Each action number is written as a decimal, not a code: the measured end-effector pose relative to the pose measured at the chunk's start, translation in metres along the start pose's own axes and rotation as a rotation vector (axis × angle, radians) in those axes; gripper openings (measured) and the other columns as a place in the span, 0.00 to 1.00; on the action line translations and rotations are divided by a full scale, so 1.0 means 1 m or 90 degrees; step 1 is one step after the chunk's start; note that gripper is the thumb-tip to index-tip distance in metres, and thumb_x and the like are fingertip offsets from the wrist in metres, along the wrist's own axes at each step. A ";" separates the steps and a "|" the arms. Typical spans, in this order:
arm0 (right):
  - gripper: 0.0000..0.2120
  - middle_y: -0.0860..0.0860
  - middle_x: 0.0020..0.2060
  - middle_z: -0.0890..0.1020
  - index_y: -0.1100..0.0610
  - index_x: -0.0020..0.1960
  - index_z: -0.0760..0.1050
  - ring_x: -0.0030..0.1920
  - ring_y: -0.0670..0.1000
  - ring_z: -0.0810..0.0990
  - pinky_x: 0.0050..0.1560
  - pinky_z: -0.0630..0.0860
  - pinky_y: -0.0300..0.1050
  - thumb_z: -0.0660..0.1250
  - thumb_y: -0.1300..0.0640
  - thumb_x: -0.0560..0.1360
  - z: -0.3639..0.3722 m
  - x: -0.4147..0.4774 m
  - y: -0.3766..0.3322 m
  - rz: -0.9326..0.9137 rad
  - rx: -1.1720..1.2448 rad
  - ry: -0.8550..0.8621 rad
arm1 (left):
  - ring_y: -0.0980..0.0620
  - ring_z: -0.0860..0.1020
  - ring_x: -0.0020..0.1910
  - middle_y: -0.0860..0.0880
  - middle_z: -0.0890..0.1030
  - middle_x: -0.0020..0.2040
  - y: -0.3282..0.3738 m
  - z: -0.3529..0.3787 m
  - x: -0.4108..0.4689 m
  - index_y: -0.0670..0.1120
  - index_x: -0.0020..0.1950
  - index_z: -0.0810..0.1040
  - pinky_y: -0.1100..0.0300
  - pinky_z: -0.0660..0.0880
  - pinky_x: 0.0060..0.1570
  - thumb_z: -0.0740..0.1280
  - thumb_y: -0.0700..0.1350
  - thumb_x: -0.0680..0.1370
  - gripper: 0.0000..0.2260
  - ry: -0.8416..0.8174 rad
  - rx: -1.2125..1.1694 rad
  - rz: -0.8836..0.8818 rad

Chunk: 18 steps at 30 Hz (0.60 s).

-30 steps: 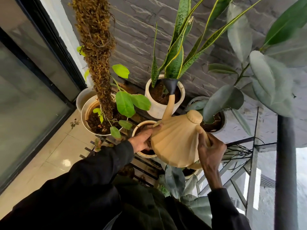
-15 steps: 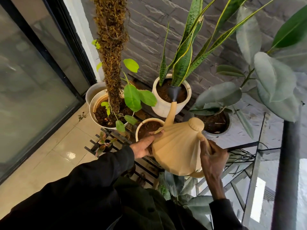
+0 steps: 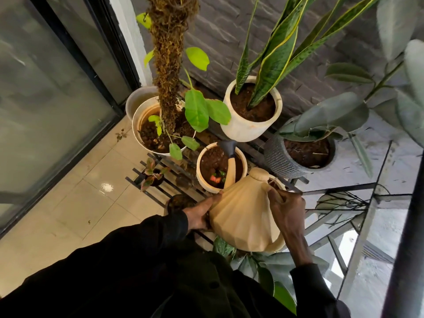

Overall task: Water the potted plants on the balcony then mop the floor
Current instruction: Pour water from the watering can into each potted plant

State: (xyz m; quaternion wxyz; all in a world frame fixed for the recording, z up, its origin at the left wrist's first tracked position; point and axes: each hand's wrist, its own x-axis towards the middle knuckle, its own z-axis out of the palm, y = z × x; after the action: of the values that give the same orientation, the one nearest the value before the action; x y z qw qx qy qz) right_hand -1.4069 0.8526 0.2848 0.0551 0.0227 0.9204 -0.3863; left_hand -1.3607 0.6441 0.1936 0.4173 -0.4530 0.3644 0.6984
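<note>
A beige faceted watering can (image 3: 243,216) is held low in the middle of the view. My right hand (image 3: 286,212) grips its handle, and my left hand (image 3: 202,214) presses against its left side. Its dark spout head (image 3: 228,146) hangs over the soil of a small cream pot (image 3: 221,167) holding a tiny red-leafed plant. Behind that stand a cream pot with a snake plant (image 3: 251,111), a white pot with a moss pole and green leaves (image 3: 160,131), and a grey ribbed pot with a rubber plant (image 3: 300,154).
The pots sit on a black slatted stand (image 3: 160,189) against a dark stone wall (image 3: 220,35). A tiny pot with red leaves (image 3: 152,175) stands at the stand's left end. Glossy beige floor tiles (image 3: 75,203) lie left, beside a glass sliding door (image 3: 46,88). A black railing post (image 3: 403,249) rises right.
The can has come down and back: its spout left the snake plant's pot and now hangs over the small cream pot in front. Both hands kept their hold.
</note>
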 end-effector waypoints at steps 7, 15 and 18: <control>0.21 0.49 0.24 0.74 0.59 0.30 0.74 0.24 0.50 0.68 0.29 0.68 0.44 0.72 0.57 0.80 0.036 0.023 0.027 0.057 -0.073 -0.035 | 0.38 0.66 0.75 0.41 0.66 0.77 0.003 -0.012 0.023 0.49 0.80 0.61 0.40 0.70 0.57 0.72 0.61 0.77 0.38 0.026 -0.071 -0.036; 0.19 0.49 0.25 0.73 0.59 0.32 0.74 0.25 0.48 0.66 0.26 0.63 0.39 0.70 0.60 0.80 0.058 0.046 0.016 0.077 -0.114 -0.087 | 0.38 0.69 0.71 0.40 0.69 0.74 0.005 -0.025 0.046 0.49 0.78 0.63 0.37 0.71 0.62 0.75 0.63 0.72 0.41 0.064 -0.093 -0.057; 0.21 0.48 0.24 0.69 0.57 0.30 0.71 0.24 0.47 0.64 0.24 0.61 0.31 0.70 0.61 0.80 0.060 0.047 0.009 0.091 -0.112 -0.097 | 0.37 0.68 0.71 0.40 0.69 0.74 0.005 -0.028 0.044 0.48 0.78 0.62 0.38 0.71 0.59 0.73 0.64 0.74 0.40 0.053 -0.088 -0.064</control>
State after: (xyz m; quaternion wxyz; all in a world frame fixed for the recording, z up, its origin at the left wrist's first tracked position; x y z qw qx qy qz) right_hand -1.4483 0.8159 0.2308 0.1539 0.0536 0.9400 -0.2997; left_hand -1.3668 0.6287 0.1441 0.4042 -0.5275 0.3092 0.6803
